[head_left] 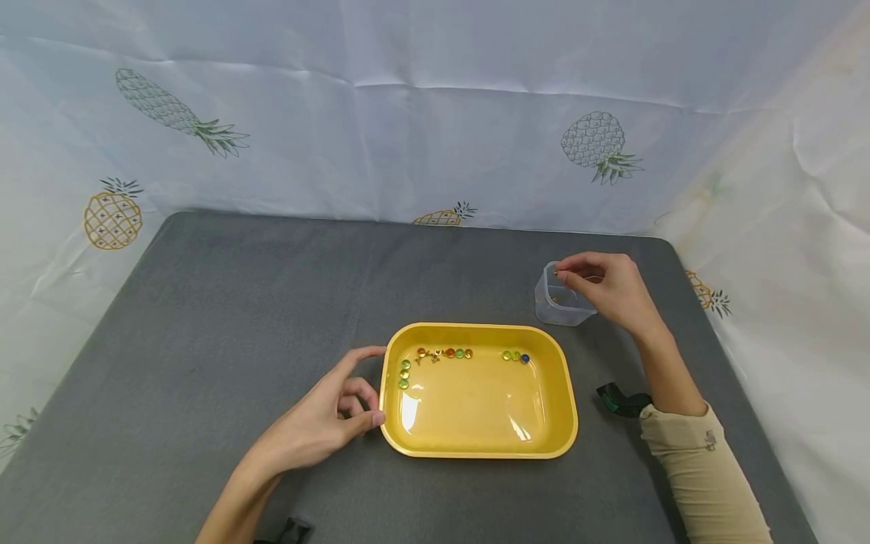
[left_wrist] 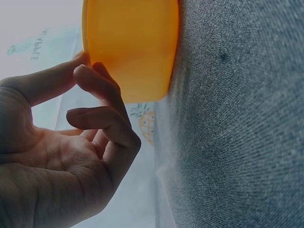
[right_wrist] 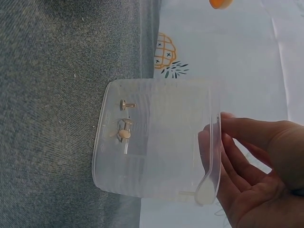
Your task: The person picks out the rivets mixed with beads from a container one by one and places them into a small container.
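My left hand [head_left: 326, 415] holds the left side of a yellow tray [head_left: 476, 451], thumb at the rim and index finger at the far corner. The other fingers curl beside its wall. Inside the tray, green, orange and blue glass beads [head_left: 459, 353] lie along the far and left sides, with small gold pieces [head_left: 436, 357] among them. At the clear plastic container [head_left: 567, 313], my right hand [head_left: 608, 291] pinches a small gold pin between thumb and index finger, mostly hidden by the fingertips. Several flat-headed gold pins [right_wrist: 124, 134] lie inside that container.
A grey cloth-covered table [head_left: 204, 325] carries everything. White cloth [head_left: 435, 151] with printed pineapples hangs behind and at the sides. A dark device [head_left: 621, 400] is at the right wrist, and black gear [head_left: 294, 530] shows near the left forearm.
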A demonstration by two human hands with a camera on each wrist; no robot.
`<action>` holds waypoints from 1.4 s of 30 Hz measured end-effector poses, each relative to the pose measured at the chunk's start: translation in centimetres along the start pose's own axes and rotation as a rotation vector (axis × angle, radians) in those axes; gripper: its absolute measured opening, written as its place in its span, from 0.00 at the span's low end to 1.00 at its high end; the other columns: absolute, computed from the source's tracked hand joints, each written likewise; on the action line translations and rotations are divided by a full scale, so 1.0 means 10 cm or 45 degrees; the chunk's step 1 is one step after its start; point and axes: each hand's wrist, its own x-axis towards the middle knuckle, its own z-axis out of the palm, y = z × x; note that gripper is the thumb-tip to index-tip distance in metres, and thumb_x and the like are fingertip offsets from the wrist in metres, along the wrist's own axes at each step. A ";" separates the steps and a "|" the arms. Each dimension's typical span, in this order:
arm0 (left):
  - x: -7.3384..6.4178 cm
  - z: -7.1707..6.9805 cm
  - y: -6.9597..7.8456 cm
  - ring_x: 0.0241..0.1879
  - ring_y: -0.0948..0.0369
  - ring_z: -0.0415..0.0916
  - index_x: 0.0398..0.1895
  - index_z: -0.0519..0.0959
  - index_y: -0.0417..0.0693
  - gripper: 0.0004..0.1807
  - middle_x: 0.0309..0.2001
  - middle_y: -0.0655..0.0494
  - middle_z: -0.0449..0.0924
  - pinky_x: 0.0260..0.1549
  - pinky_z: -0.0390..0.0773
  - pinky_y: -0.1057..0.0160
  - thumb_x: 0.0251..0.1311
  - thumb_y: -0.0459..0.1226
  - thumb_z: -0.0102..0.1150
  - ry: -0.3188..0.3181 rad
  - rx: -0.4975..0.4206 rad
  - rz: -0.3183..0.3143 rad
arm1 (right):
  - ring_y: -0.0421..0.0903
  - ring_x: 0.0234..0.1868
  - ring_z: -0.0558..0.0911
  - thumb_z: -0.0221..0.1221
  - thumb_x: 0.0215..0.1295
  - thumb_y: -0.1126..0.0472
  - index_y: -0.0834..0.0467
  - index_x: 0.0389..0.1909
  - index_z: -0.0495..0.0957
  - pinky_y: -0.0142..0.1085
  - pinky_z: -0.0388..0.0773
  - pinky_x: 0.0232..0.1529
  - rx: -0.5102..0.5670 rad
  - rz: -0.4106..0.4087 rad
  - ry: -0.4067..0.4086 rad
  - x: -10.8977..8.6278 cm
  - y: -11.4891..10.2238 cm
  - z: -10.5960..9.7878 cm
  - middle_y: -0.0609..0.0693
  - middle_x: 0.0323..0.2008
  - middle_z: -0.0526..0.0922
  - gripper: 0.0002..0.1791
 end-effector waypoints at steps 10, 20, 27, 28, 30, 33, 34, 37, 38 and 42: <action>-0.01 0.01 0.00 0.26 0.58 0.81 0.84 0.56 0.50 0.44 0.38 0.48 0.82 0.31 0.80 0.65 0.70 0.32 0.69 -0.006 -0.010 -0.006 | 0.23 0.38 0.83 0.68 0.75 0.64 0.61 0.53 0.89 0.15 0.77 0.42 0.003 0.031 -0.003 -0.03 0.00 0.02 0.61 0.48 0.92 0.10; -0.01 0.01 -0.01 0.27 0.58 0.81 0.84 0.56 0.50 0.44 0.38 0.49 0.82 0.31 0.80 0.66 0.70 0.32 0.70 -0.002 -0.001 -0.007 | 0.29 0.38 0.85 0.68 0.75 0.64 0.60 0.53 0.90 0.16 0.77 0.41 0.005 0.016 -0.004 -0.03 0.01 0.04 0.62 0.49 0.92 0.10; 0.00 0.00 -0.01 0.26 0.58 0.81 0.84 0.56 0.50 0.45 0.38 0.49 0.82 0.30 0.79 0.65 0.70 0.32 0.70 -0.003 -0.003 -0.009 | 0.23 0.38 0.82 0.68 0.75 0.65 0.61 0.52 0.90 0.15 0.77 0.41 0.006 0.018 0.006 -0.04 0.00 0.03 0.61 0.48 0.92 0.10; 0.00 0.00 -0.01 0.26 0.58 0.81 0.84 0.56 0.50 0.45 0.38 0.49 0.82 0.30 0.79 0.65 0.70 0.32 0.70 -0.003 -0.001 -0.010 | 0.24 0.38 0.83 0.68 0.75 0.65 0.60 0.52 0.90 0.15 0.77 0.41 0.008 0.022 0.009 -0.04 -0.01 0.03 0.61 0.48 0.92 0.10; 0.00 0.00 -0.01 0.26 0.57 0.81 0.84 0.56 0.51 0.45 0.38 0.49 0.82 0.30 0.80 0.65 0.70 0.32 0.70 -0.002 0.001 -0.011 | 0.27 0.38 0.84 0.68 0.75 0.65 0.60 0.52 0.90 0.16 0.77 0.41 0.013 0.016 0.009 -0.05 -0.02 0.02 0.62 0.49 0.92 0.10; -0.01 0.00 -0.01 0.27 0.57 0.81 0.84 0.56 0.51 0.45 0.38 0.49 0.82 0.31 0.79 0.65 0.70 0.33 0.70 0.000 0.003 -0.013 | 0.34 0.39 0.87 0.68 0.74 0.65 0.61 0.52 0.90 0.16 0.77 0.41 0.026 -0.001 0.010 -0.05 -0.03 0.01 0.62 0.48 0.92 0.10; -0.01 0.00 -0.01 0.27 0.57 0.81 0.84 0.56 0.51 0.45 0.38 0.49 0.83 0.31 0.79 0.65 0.70 0.33 0.70 -0.001 0.003 -0.014 | 0.35 0.39 0.87 0.68 0.74 0.65 0.61 0.52 0.90 0.15 0.77 0.42 0.023 -0.009 0.010 -0.05 -0.04 0.00 0.62 0.48 0.92 0.10; 0.00 0.00 -0.01 0.27 0.57 0.81 0.84 0.56 0.51 0.45 0.38 0.49 0.83 0.31 0.79 0.65 0.70 0.33 0.70 -0.002 0.003 -0.013 | 0.30 0.38 0.86 0.68 0.75 0.64 0.62 0.52 0.90 0.14 0.77 0.42 0.006 -0.020 0.011 -0.05 -0.07 0.00 0.61 0.47 0.92 0.10; 0.00 0.00 -0.01 0.27 0.57 0.81 0.84 0.56 0.51 0.45 0.38 0.49 0.83 0.31 0.79 0.65 0.70 0.33 0.70 -0.003 0.002 -0.013 | 0.32 0.38 0.87 0.68 0.75 0.64 0.62 0.52 0.89 0.14 0.77 0.42 0.003 -0.020 0.010 -0.05 -0.08 0.00 0.61 0.47 0.92 0.10; 0.00 0.00 -0.01 0.26 0.57 0.81 0.84 0.56 0.52 0.45 0.38 0.49 0.83 0.31 0.79 0.66 0.70 0.32 0.70 -0.003 0.004 -0.011 | 0.35 0.38 0.88 0.68 0.75 0.64 0.62 0.53 0.89 0.14 0.77 0.42 -0.009 -0.014 0.005 -0.05 -0.14 0.00 0.60 0.47 0.92 0.10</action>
